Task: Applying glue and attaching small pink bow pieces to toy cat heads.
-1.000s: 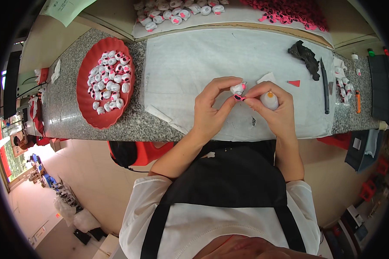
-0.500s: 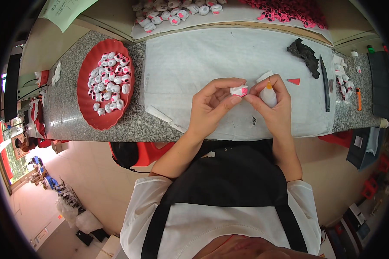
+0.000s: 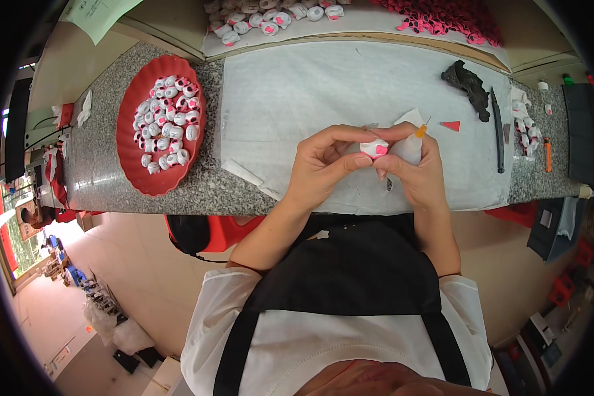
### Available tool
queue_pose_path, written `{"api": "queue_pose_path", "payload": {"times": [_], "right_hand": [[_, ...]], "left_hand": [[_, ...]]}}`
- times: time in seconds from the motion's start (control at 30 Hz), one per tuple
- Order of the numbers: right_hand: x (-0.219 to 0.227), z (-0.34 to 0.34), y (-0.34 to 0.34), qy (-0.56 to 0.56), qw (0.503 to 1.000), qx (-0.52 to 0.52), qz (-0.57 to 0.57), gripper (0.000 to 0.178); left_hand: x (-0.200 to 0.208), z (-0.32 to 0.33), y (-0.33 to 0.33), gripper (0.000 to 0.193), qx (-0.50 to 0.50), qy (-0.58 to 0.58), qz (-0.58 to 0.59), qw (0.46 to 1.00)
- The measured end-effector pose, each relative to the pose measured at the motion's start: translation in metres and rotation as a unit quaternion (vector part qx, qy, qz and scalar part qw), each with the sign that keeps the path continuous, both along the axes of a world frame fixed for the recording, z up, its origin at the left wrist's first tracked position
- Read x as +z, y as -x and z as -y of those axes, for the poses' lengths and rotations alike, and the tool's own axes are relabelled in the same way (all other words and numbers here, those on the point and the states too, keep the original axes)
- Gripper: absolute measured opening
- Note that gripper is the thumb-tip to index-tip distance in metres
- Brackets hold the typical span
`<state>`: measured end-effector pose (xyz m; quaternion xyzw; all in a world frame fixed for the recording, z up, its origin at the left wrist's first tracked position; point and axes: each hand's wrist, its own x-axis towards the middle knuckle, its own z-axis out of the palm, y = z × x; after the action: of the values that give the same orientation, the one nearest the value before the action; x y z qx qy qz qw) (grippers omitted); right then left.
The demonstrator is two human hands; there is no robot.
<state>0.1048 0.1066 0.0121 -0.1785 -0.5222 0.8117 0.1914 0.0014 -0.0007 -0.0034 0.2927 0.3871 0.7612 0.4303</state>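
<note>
Between both hands is a small white rounded piece with a pink patch (image 3: 375,148). My left hand (image 3: 323,164) pinches it from the left with thumb and fingertips. My right hand (image 3: 417,173) presses on its right side with thumb and forefinger. That same hand also keeps a white squeeze bottle with an orange needle tip (image 3: 410,150) tucked against its fingers, the needle pointing up and away. Behind the right hand lies a folded white paper or cloth piece (image 3: 409,117) on the white sheet (image 3: 297,92). A small pink-red scrap (image 3: 451,125) lies to its right.
A red scalloped tray (image 3: 131,148) of similar white-and-pink pieces stands on the left. On the right lie a crumpled black lump (image 3: 467,84), a dark pen-like tool (image 3: 498,135) and an orange marker (image 3: 548,155). A shelf behind holds white pieces (image 3: 251,20) and pink pieces (image 3: 442,23).
The right thumb and forefinger have closed in on the white piece, which has turned to show more of its pink patch. The bottle's needle has tilted to the right.
</note>
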Motion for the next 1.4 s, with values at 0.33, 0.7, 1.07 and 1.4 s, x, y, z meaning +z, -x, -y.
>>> {"api": "queue_pose_path", "payload": {"times": [0.33, 0.7, 1.07, 1.4], "right_hand": [[-0.003, 0.000, -0.001, -0.010, 1.000, -0.003, 0.004, 0.025], [-0.002, 0.005, -0.001, -0.014, 0.999, -0.037, 0.018, 0.023], [0.000, 0.004, -0.004, 0.022, 1.000, 0.013, -0.010, 0.024], [0.002, 0.008, -0.002, -0.011, 1.000, 0.009, 0.010, 0.023]], "left_hand": [[0.008, 0.001, -0.003, 0.025, 0.006, 0.036, 0.009, 0.999], [0.006, 0.001, -0.007, 0.026, 0.058, 0.049, -0.054, 0.996], [-0.006, -0.002, -0.003, 0.022, 0.038, -0.044, -0.088, 0.994], [-0.002, 0.004, -0.001, 0.022, 0.033, -0.025, -0.025, 0.999]]}}
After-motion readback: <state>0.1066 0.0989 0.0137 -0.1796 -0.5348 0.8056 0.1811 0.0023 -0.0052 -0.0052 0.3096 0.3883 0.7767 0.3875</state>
